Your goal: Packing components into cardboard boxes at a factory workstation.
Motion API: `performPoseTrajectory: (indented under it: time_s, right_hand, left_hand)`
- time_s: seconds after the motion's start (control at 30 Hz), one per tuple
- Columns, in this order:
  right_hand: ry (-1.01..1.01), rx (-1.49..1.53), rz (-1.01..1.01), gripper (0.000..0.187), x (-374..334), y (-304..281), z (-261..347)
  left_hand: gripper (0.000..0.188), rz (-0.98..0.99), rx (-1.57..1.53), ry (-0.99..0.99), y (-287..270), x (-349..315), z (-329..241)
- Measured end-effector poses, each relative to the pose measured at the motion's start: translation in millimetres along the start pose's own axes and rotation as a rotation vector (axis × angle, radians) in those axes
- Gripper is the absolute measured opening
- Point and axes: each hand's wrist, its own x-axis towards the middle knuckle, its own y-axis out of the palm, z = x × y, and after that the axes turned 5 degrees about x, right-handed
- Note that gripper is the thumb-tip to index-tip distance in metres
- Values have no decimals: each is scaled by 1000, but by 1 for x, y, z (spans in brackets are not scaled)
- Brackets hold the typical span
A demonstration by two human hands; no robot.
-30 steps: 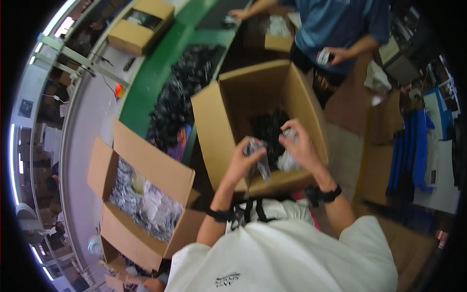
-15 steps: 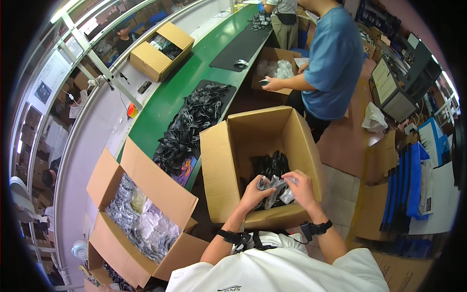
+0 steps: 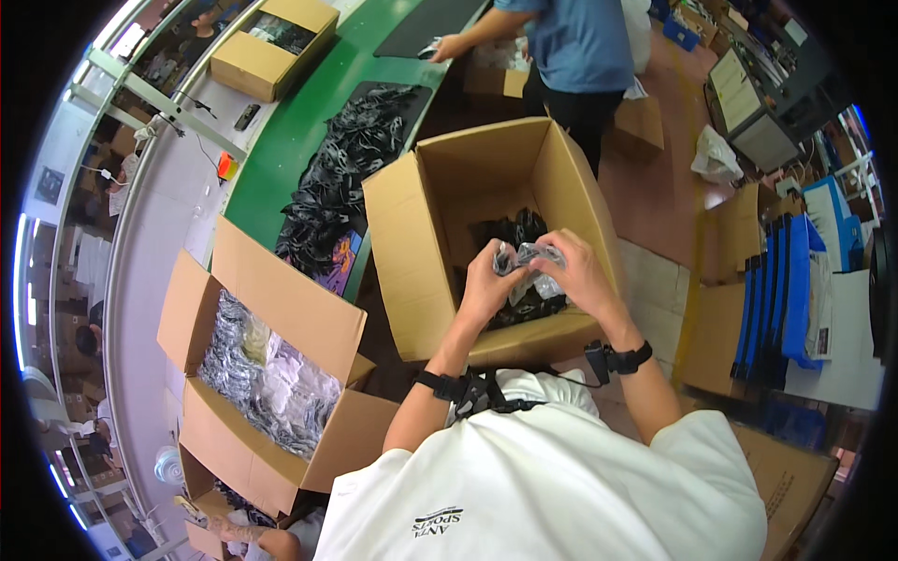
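Observation:
Over an open cardboard box (image 3: 482, 154), my left hand (image 3: 485, 283) and my right hand (image 3: 585, 280) are close together. Between them is a clear, crinkled plastic bag (image 3: 538, 252), pinched by the fingers of both. Whether anything is inside the bag is hard to make out. Below, dark glossy items (image 3: 528, 224) lie at the bottom of the box, partly hidden by my hands. To the left, a second open carton (image 3: 290, 280) is full of clear plastic bags (image 3: 295, 379) with greyish contents.
A long green table (image 3: 271, 159) carries a heap of black strap-like pieces (image 3: 351, 154) on a dark mat. Another carton (image 3: 245, 64) stands at its far left. Ahead, a co-worker in a blue shirt (image 3: 585, 47) reaches over the table. Blue bins (image 3: 804, 290) stand at the right.
My view has shifted, so the boxes sit higher in it. Both hands keep hold of the plastic bag, now bunched between them. The co-worker's arm has extended over the table.

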Motion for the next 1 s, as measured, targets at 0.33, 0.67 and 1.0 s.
performPoseTrajectory:
  time_s: [0.33,0.67,1.0]
  right_hand:
    - [83,-99,-151,14,-6,-9,-5]
    - [192,-2,-299,23,-4,-5,-22]
    - [516,424,234,31,-30,59,-50]
  left_hand:
    - [34,47,-1081,-363,-15,-3,40]
    - [28,-67,-1505,-547,-24,10,50]
    - [28,-4,-1422,-532,14,12,73]
